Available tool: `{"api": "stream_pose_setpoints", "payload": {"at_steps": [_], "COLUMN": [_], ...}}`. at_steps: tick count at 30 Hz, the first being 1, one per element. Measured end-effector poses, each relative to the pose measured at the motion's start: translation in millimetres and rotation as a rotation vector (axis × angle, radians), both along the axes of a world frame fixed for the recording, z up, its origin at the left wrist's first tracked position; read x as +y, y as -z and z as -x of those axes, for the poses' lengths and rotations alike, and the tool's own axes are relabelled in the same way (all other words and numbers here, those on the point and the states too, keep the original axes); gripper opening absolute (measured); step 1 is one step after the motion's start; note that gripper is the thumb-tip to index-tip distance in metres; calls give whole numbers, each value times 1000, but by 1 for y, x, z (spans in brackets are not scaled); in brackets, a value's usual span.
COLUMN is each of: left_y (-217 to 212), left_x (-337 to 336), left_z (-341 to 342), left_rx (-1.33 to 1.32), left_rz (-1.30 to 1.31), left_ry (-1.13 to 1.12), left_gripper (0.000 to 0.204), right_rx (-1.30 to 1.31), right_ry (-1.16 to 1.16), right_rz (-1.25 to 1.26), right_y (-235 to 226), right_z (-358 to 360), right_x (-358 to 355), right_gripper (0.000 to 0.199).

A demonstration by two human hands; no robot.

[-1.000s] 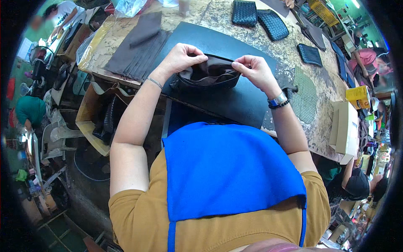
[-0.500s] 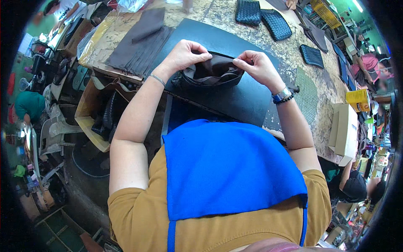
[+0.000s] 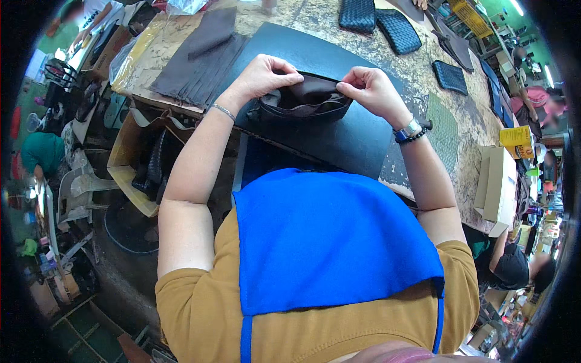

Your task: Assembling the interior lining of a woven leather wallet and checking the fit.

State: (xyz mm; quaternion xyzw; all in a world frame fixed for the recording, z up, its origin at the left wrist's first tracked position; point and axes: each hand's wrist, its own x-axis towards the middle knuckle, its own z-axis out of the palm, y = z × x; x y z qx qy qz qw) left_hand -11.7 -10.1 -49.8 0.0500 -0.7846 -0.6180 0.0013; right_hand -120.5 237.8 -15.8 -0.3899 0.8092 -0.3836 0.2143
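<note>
A dark pouch (image 3: pixel 301 112) with brown lining showing stands on a black mat (image 3: pixel 357 145), its mouth spread wide. My left hand (image 3: pixel 266 75) pinches the far left part of its rim between thumb and fingers. On the opposite end, my right hand (image 3: pixel 374 92) grips the rim in the same way, thumb toward me. The pouch's underside is hidden from view.
Brown leather sheets (image 3: pixel 196 57) lie left of the mat. Black woven pouches (image 3: pixel 397 31) rest at the back right, with another woven pouch (image 3: pixel 449 78) nearer. A green textured piece (image 3: pixel 442 130) and a white box (image 3: pixel 495 184) are on the right. An open carton (image 3: pixel 130 166) stands below the table's left edge.
Both hands keep their pinch on the pouch's rim. The near edge of the pouch's mouth looks slightly straighter and higher; otherwise little has moved.
</note>
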Motion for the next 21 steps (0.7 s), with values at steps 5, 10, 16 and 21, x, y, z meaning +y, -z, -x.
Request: {"api": "stream_pose_setpoints", "payload": {"at_steps": [5,10,16,21], "left_y": [2,1,5,1], "left_x": [4,5,3,8], "left_z": [0,1,2,1], "left_rx": [28,21,11,9], "left_rz": [-4,-2,-25,-30], "left_ry": [-18,-38,-45,-37], "left_gripper": [17,17,17,17], "right_rx": [-38,-50,-14,27], "right_ry": [-6,5,-25,-31], "right_rz": [40,56,20,-35], "right_y": [3,0,-2,-8], "right_z": [-1,3,3,-1], "right_x": [-6,-5,-8,-13], "right_gripper": [19,21,22,21]}}
